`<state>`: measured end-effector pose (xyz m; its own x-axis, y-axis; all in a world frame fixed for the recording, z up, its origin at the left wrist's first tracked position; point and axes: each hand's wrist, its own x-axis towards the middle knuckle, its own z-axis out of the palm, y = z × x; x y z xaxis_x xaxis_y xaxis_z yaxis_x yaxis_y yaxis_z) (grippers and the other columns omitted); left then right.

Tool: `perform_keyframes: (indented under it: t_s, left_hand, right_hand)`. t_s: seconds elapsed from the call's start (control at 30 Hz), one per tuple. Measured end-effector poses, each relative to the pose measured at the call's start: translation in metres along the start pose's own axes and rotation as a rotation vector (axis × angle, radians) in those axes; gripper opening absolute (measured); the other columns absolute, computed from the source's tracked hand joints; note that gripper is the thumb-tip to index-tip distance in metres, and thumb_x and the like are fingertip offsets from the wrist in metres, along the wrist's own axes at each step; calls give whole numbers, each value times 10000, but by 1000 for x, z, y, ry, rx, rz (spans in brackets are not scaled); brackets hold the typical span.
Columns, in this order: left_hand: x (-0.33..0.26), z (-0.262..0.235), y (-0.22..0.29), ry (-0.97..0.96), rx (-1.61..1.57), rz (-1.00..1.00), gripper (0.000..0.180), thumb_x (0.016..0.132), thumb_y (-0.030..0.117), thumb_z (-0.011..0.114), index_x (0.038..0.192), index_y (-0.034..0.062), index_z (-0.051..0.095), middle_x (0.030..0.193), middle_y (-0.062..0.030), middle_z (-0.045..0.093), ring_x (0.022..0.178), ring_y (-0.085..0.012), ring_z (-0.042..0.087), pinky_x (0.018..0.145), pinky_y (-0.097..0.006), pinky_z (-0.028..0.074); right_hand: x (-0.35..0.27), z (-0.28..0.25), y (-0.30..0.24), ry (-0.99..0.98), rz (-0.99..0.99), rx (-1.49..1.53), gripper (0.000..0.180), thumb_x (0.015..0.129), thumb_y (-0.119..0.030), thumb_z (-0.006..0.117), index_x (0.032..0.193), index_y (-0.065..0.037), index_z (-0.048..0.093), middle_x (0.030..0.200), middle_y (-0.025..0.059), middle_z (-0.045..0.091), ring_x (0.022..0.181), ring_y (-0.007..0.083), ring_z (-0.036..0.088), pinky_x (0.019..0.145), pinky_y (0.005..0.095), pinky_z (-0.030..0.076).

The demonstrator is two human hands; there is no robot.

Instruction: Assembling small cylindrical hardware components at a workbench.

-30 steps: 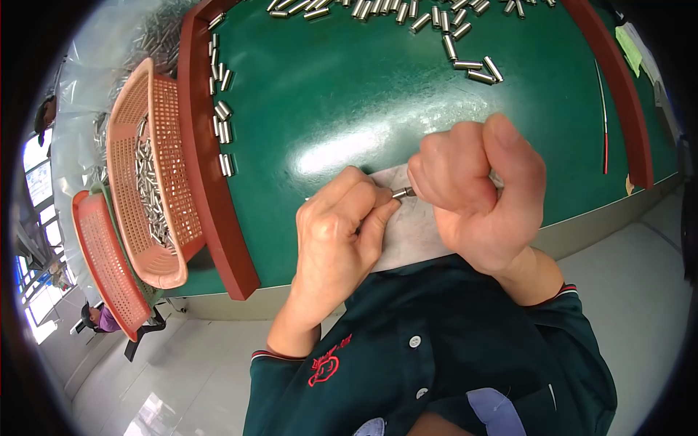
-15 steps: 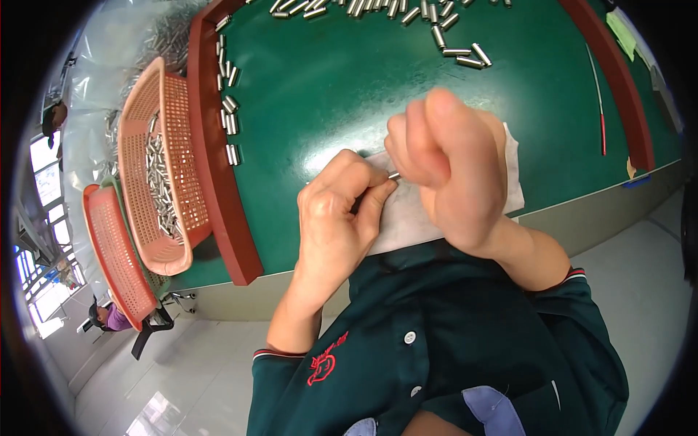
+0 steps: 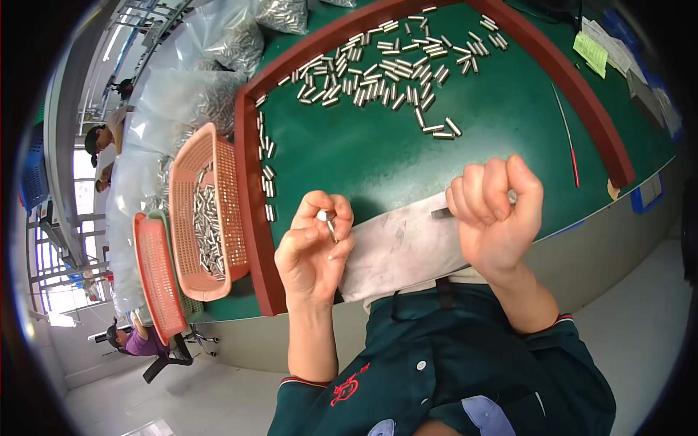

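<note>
My left hand (image 3: 313, 251) pinches a small silver metal pin (image 3: 329, 224) between thumb and fingers, held upright over the near edge of the green table (image 3: 378, 156). My right hand (image 3: 494, 218) is a closed fist around a thin dark tool (image 3: 441, 213) whose tip sticks out to the left. Both hands hover above a worn white cloth (image 3: 396, 251) laid on the table's front edge. The two hands are apart.
Many loose silver pins (image 3: 385, 76) lie scattered at the table's far side, some along the red-brown raised border (image 3: 251, 211). An orange basket (image 3: 207, 211) holding pins stands left of the border, a second orange basket (image 3: 156, 272) beside it. Clear bags of pins (image 3: 218, 51) sit behind. A thin red-tipped rod (image 3: 566, 134) lies right.
The hands were pressed together at the pin; now they have separated, the left holding the pin and the right drawn away to the right with its tool.
</note>
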<state>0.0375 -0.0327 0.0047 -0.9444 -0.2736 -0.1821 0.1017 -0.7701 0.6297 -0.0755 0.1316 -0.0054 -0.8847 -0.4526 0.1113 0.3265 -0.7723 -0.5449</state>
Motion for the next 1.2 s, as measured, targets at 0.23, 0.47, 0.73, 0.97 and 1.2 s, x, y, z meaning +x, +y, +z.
perform_keyframes:
  t_s: [0.23, 0.47, 0.73, 0.97, 1.2]
  left_hand:
    - [52, 37, -3, 179, 742, 88, 95, 779, 103, 578, 740, 19, 557, 587, 30, 455, 509, -45, 360, 455, -190, 271]
    - [124, 48, -18, 157, 1812, 479, 87, 663, 63, 636, 706, -8, 609, 624, -105, 569, 559, -217, 546, 551, -318, 430]
    - [147, 40, -29, 14, 2038, 630, 165, 661, 53, 629, 820, 18, 604, 724, -111, 625, 650, -281, 592, 640, -348, 452]
    - [91, 63, -12, -40, 1847, 525, 151, 686, 34, 547, 823, 16, 607, 715, -119, 539, 591, -251, 527, 563, -345, 418]
    - [3, 36, -25, 91, 1614, 407, 114, 661, -18, 662, 742, 8, 585, 674, -48, 556, 480, -111, 422, 431, -233, 338]
  right_hand:
    - [2, -9, -3, 15, 2, 43, 419, 886, -221, 288, 483, -109, 252, 424, -18, 240, 407, 68, 158, 392, 241, 150]
    - [5, -12, -7, 44, 5, 76, 423, 886, -220, 299, 481, -107, 254, 424, -20, 240, 404, 68, 161, 390, 242, 149]
    - [-1, -15, -12, 58, -21, 57, 422, 884, -221, 302, 481, -107, 250, 423, -16, 239, 403, 69, 165, 389, 239, 152]
    - [-1, -8, -14, 40, -15, 34, 412, 874, -212, 291, 476, -113, 249, 420, -23, 231, 410, 69, 165, 393, 237, 156]
    - [2, 5, 2, -22, 34, -11, 411, 866, -212, 301, 470, -115, 246, 419, -21, 241, 411, 69, 168, 396, 232, 161]
